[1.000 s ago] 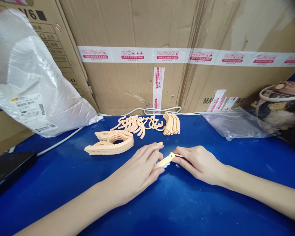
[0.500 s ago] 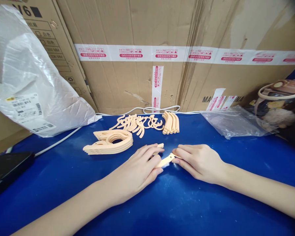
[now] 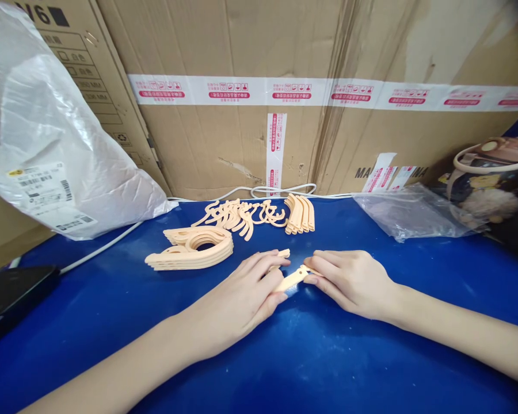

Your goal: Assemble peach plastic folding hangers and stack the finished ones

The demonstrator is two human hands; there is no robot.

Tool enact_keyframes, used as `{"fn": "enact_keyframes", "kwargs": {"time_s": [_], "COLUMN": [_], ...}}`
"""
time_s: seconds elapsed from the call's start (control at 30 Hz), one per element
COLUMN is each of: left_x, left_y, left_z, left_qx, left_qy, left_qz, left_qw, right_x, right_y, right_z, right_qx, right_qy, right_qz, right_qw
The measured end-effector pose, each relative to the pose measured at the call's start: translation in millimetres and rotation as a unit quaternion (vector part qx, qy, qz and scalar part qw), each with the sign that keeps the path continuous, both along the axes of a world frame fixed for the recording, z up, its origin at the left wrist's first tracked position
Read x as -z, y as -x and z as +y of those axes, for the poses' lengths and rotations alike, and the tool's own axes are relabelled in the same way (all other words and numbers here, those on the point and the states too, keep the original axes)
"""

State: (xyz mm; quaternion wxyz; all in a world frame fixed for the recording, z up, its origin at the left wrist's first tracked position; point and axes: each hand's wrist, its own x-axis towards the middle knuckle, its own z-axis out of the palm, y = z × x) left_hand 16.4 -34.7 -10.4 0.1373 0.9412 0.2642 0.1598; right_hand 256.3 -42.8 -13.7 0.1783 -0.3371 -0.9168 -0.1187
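Note:
My left hand (image 3: 246,299) is closed around a cream plastic hanger piece (image 3: 294,279), whose end with a small hole sticks out to the right between the hands. Another cream end shows past its fingertips. My right hand (image 3: 354,282) pinches a small cream hanger part (image 3: 312,271) against that end; most of this part is hidden by the fingers. Beyond the left hand lies a stack of folded cream hangers (image 3: 213,260). Loose cream hooks (image 3: 229,215) are heaped behind, with a row of curved hanger arms (image 3: 301,215) to their right.
Cardboard boxes (image 3: 224,138) stand along the back of the blue table (image 3: 319,368). A white plastic mailing bag (image 3: 64,138) leans at left above a dark device (image 3: 12,305). To the right are a clear plastic bag (image 3: 408,215) and a dark bag (image 3: 492,184). A white cable (image 3: 285,191) runs behind.
The hanger piece's holed end has shifted slightly right and up, closer against the part in my right hand. Both hands otherwise keep nearly the same place and grip.

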Motion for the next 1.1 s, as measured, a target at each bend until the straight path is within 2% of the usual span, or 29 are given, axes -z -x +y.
{"fn": "enact_keyframes", "kwargs": {"time_s": [0.17, 0.43, 1.1], "left_x": [0.7, 1.3, -0.5], "left_y": [0.2, -0.9, 0.9], "left_z": [0.3, -1.2, -1.1], "left_qx": [0.001, 0.008, 0.031], "left_qy": [-0.016, -0.011, -0.028], "left_qz": [0.002, 0.006, 0.027], "left_qw": [1.000, 1.000, 0.999], "right_x": [1.2, -0.4, -0.7], "right_y": [1.8, -2.2, 1.8], "right_z": [-1.3, 0.0, -2.7], "right_qx": [0.006, -0.019, -0.040], "right_qy": [0.057, -0.071, -0.108], "right_qz": [0.030, -0.054, -0.020], "right_qw": [0.998, 0.996, 0.993]}}
